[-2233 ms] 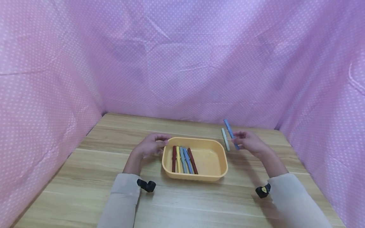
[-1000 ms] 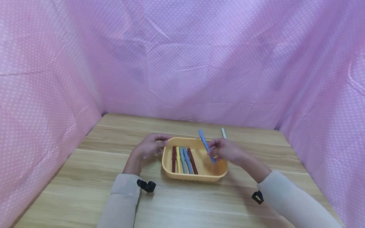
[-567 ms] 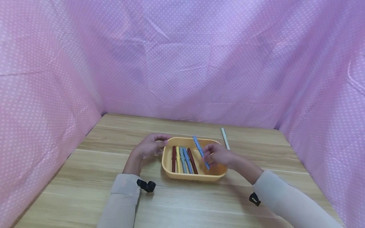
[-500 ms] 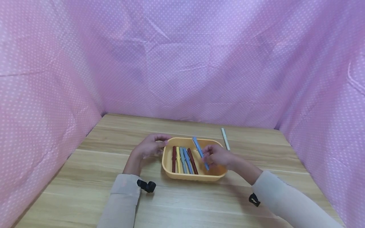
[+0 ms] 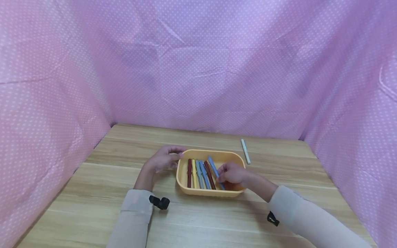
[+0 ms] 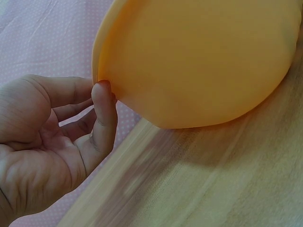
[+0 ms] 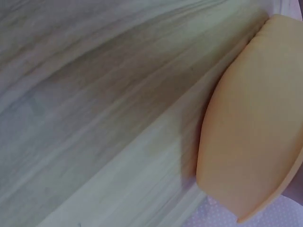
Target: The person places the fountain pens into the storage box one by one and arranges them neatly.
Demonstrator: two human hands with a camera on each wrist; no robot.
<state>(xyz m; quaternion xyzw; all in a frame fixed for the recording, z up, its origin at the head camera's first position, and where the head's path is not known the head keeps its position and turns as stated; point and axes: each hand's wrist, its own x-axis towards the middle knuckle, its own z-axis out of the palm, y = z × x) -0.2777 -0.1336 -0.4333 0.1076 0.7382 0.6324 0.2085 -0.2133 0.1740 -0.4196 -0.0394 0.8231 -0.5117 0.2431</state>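
A yellow-orange plastic tray [image 5: 211, 193] sits on the table, with my left hand [image 5: 162, 159] at its left end. The left wrist view has the thumb and fingers of that hand [image 6: 52, 142] pinching the tray's rim. Over the tray's right half, my right hand [image 5: 233, 173] holds a blue pen [image 5: 212, 164], which lies slanted with its lower end down in the tray. To its left lie several pens side by side: a dark red pen [image 5: 189, 174], a yellow pen [image 5: 194, 172], a teal pen [image 5: 199, 174], another blue pen [image 5: 204, 175] and a second dark red pen [image 5: 210, 175].
A pale green-white pen [image 5: 245, 151] lies on the wooden table [image 5: 198, 220] behind the tray's right end. Pink dotted cloth [image 5: 198, 86] hangs at the back and both sides. The right wrist view holds mainly the tray's outer wall [image 7: 251, 118] and tabletop.
My right hand has carried the blue pen from beside the pale pen leftward into the tray, lowering it next to the right dark red pen. The left hand has stayed at the rim.
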